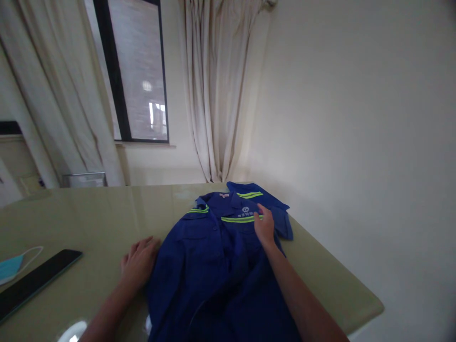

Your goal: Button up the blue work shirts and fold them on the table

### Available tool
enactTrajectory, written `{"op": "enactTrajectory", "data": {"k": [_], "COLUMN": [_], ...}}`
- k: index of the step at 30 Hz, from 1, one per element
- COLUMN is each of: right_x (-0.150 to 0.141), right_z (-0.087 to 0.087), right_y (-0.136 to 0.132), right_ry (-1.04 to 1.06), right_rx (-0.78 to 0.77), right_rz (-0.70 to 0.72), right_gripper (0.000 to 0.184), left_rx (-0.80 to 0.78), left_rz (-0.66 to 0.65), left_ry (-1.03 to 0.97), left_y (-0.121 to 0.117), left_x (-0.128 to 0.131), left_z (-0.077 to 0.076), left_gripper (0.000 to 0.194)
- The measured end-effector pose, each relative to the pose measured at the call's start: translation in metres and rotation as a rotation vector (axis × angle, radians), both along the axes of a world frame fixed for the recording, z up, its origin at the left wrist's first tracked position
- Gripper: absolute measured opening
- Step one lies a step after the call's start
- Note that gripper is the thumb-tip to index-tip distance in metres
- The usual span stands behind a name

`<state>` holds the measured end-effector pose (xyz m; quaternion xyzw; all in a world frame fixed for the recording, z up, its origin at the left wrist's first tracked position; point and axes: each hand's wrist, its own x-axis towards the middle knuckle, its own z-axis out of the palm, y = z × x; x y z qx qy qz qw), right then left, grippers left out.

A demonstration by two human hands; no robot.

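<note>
A dark blue work jacket (199,242) is spread face up on the table, its collar at the far end and its lower part towards me. Yellow-green stripes cross its chest and sleeve, and a white emblem with lettering sits on the right of the chest. My right hand (264,227) lies on the chest beside that lettering, thumb and forefinger apart. Against the jacket's left edge, my left hand (140,259) rests on the tabletop with fingers stretched forward. Striped blue cloth (265,197) extends past the collar on the right; whether it is a sleeve I cannot tell.
The glossy greenish table (107,216) has its right edge near a pale wall (356,142). On the left lie a black phone-like slab (39,282) and a light blue face mask (10,267). Curtains (217,85) and a window (138,71) are behind.
</note>
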<state>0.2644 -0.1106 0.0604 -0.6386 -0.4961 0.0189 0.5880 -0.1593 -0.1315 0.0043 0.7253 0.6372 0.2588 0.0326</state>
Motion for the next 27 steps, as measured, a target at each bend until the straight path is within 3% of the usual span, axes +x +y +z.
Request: {"op": "enactTrajectory", "data": {"k": [3,5,7,9,13,18,21,25,27], "right_x": [-0.056,-0.091,-0.116,-0.13,-0.134,-0.13,-0.131,-0.132,-0.132], "right_z": [-0.007,-0.013,-0.02,-0.024,-0.024,-0.021,-0.024,-0.023,-0.019], "right_y": [-0.012,-0.023,-0.033,-0.042,-0.053,-0.059,-0.061,-0.066,-0.068], "right_ry": [-0.12,-0.254,-0.335,-0.409,-0.46,-0.428,-0.51,-0.646,-0.678], "right_rx": [-0.132,-0.202,-0.283,-0.33,-0.289,-0.317,-0.343,-0.358,-0.373], "right_rz": [0.507,0.67,0.765,0.858,1.012,1.029,1.019,0.912,0.792], "right_gripper": [0.039,0.047,0.053,0.058,0.065,0.066,0.067,0.068,0.067], "left_rx": [-0.107,-0.18,-0.254,-0.313,-0.28,-0.163,0.024,0.501,0.598], "left_rz": [-0.138,-0.3,-0.419,-0.453,-0.426,-0.321,-0.2,-0.15,-0.075], "left_ry": [-0.009,-0.139,-0.362,-0.592,-0.874,-1.021,-0.878,-0.285,-0.05], "left_y": [-0.015,-0.026,-0.037,-0.043,-0.038,-0.013,-0.008,-0.012,-0.011], "left_x": [0.029,0.052,0.071,0.083,0.091,0.087,0.066,0.009,-0.017], "left_z": [0.004,0.011,0.018,0.02,0.015,0.009,0.022,0.048,0.053], "left_gripper": [0.041,0.045,0.055,0.07,0.08,0.085,0.058,0.032,0.031]}}
